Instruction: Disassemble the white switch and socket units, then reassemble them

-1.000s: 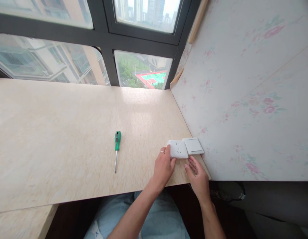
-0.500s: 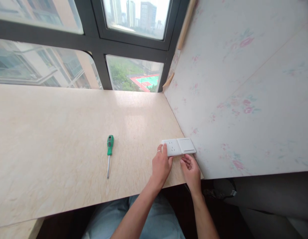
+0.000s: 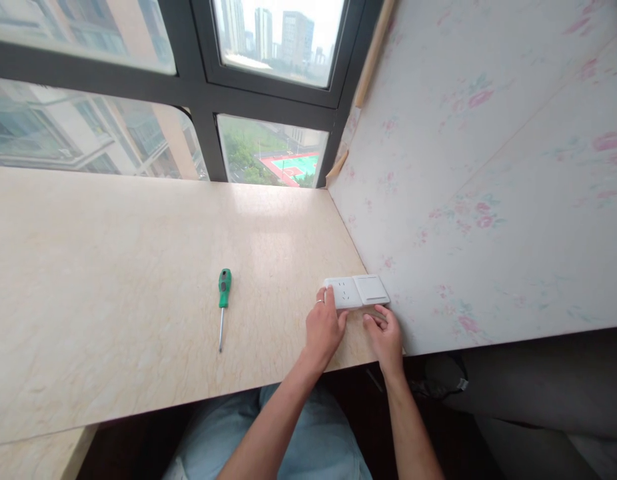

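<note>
A white wall socket panel (image 3: 344,292) with several slots lies on the stone ledge, joined end to end with a white switch panel (image 3: 372,289) that reaches the papered wall. My left hand (image 3: 326,327), a ring on one finger, grips the socket panel's left end, fingers on the top edge and thumb at the near edge. Half curled, my right hand (image 3: 387,338) is at the near edge of the switch panel. Its index fingertip appears to touch that edge, with the thumb apart and nothing visible between them. A green-handled screwdriver (image 3: 224,293) lies to the left, tip towards me.
The pale ledge (image 3: 138,280) runs along the dark window frame (image 3: 268,90). Flowered wallpaper (image 3: 438,267) covers the wall on the right. Below the ledge's front edge are my legs (image 3: 288,433) and, at right, a dark cable (image 3: 451,383).
My right hand has shifted slightly along the switch panel's near edge, its index finger now further out from the thumb. My left hand keeps its grip. The view has tilted a little.
</note>
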`<state>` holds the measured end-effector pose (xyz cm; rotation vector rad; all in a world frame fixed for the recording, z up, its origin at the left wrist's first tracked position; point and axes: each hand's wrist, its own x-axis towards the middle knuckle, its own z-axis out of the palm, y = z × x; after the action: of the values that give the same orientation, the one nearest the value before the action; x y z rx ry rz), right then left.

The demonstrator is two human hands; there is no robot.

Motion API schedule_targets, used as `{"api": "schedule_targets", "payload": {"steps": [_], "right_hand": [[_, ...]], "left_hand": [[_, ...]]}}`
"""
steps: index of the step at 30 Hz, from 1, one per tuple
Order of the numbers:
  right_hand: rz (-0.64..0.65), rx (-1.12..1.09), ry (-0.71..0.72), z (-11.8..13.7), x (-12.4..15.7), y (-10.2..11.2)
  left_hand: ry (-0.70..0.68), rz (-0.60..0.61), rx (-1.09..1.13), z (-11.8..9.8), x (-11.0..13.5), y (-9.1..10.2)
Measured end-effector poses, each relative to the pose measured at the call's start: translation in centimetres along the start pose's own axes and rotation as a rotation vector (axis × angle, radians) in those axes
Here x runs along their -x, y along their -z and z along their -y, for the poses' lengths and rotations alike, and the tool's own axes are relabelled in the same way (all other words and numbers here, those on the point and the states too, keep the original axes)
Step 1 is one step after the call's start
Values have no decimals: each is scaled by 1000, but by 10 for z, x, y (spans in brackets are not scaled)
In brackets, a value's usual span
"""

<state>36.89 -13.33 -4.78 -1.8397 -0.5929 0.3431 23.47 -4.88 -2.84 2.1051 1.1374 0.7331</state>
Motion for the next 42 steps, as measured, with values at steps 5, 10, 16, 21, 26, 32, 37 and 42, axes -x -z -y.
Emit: {"api": "schedule_targets", "payload": {"steps": [5,10,16,21,26,32,37,42], "right_hand": [[-18,7,-29,3,15,3],[-30,-4,-22,7,42,-3],[157,-55,27,25,70,-40],[383,-109,178,41,80,-68],[485,-71,330,40,84,-69],[440,3,586,32,89,-69],[420,41,668,34,93,-77],[412,90,711,32,97,-79]], "left_hand": [[5,-49,202,31,15,31],[59,-359,42,92,39,98],[230,-339,-433,127,52,155],[426,-242,-337,124,36,167],[414,-246,-242,137,12,175],[216,-152,-115,134,-47,147],[-57,66,21,97,-102,82],[-203,220,136,64,-140,26]]}}
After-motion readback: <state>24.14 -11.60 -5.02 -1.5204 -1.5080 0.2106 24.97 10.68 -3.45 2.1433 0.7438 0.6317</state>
